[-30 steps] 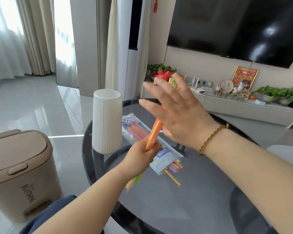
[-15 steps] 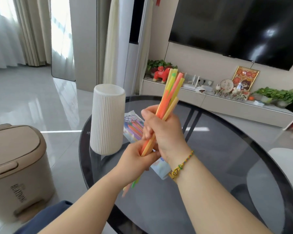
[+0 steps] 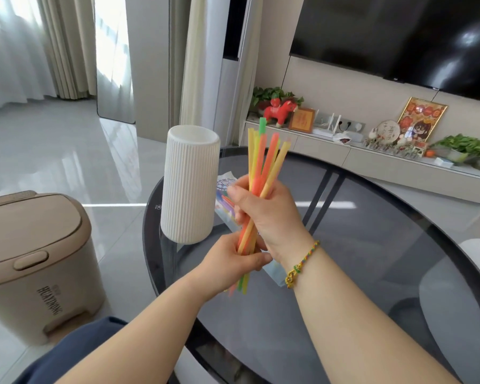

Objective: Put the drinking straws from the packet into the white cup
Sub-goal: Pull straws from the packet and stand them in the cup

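- Nearest the camera, the left hand (image 3: 233,261) is curled round the low part of the straws (image 3: 265,159). Their bottom ends stick out just below its fist.
- Directly above it on the bundle, the right hand (image 3: 269,217) is wrapped round the middle of the same straws, so both hands hold one bunch over the near part of the glass table (image 3: 385,245).
- The bundle's long axis runs close to upright, leaning a little to the right as it rises. The tops point up and away from the person and fan slightly, with one green straw reaching highest.
- Just behind the grip and partly hidden by it, the packet (image 3: 224,195) lies flat on the table with coloured straws inside. It shows between the right hand's fingers and the cup.
- To the left of the grip and a little beyond it stands the white cup (image 3: 190,187), upright, its open mouth facing up and its axis nearly parallel to the bundle's.
- The right hand's fingers come near the cup's right wall but appear apart from it.
- As I judge it, the cup's rim sits well above the straws' bottom ends. The bunch must therefore rise, shift left over the mouth and go down end first, and the upper, right hand seems better placed to steer that.
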`<control>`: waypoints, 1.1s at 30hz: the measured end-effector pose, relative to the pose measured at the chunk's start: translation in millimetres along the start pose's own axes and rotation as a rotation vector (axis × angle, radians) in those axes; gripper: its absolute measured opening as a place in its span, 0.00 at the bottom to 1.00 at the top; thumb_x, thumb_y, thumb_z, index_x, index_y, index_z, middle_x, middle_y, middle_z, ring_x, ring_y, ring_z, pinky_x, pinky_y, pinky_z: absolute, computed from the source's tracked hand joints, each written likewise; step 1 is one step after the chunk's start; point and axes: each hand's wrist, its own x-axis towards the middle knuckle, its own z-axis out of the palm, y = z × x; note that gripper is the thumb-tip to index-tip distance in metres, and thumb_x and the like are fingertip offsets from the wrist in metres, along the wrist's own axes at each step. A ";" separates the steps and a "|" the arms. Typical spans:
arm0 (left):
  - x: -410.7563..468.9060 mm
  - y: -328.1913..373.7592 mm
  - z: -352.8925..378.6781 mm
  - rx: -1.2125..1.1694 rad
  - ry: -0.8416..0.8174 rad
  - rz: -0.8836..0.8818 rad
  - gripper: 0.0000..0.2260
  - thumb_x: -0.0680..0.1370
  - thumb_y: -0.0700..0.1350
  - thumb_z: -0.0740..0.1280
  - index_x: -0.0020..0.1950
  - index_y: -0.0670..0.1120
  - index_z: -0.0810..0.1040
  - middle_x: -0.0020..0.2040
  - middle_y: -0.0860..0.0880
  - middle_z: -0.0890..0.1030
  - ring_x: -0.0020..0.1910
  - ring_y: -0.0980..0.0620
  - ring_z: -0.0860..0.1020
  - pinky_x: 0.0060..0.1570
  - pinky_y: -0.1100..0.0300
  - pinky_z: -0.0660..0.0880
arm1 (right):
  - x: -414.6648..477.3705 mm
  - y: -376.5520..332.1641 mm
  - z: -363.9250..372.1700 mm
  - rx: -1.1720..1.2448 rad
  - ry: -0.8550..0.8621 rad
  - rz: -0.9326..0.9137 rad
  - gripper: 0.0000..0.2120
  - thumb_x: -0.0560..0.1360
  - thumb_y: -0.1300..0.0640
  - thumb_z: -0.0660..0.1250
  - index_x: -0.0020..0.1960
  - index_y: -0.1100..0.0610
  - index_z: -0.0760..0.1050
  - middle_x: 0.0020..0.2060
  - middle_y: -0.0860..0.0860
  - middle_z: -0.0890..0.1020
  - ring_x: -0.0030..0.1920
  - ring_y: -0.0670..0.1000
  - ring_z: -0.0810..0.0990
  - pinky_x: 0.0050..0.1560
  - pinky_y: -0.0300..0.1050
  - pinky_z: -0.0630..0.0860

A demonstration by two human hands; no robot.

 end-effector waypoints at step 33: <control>22.6 23.7 -96.6 0.277 0.540 0.153 0.44 0.64 0.45 0.75 0.71 0.53 0.51 0.63 0.56 0.61 0.63 0.58 0.60 0.62 0.59 0.58 | 120.8 -107.1 22.2 0.433 0.214 -0.238 0.14 0.77 0.58 0.59 0.33 0.55 0.69 0.15 0.44 0.68 0.19 0.42 0.68 0.26 0.36 0.72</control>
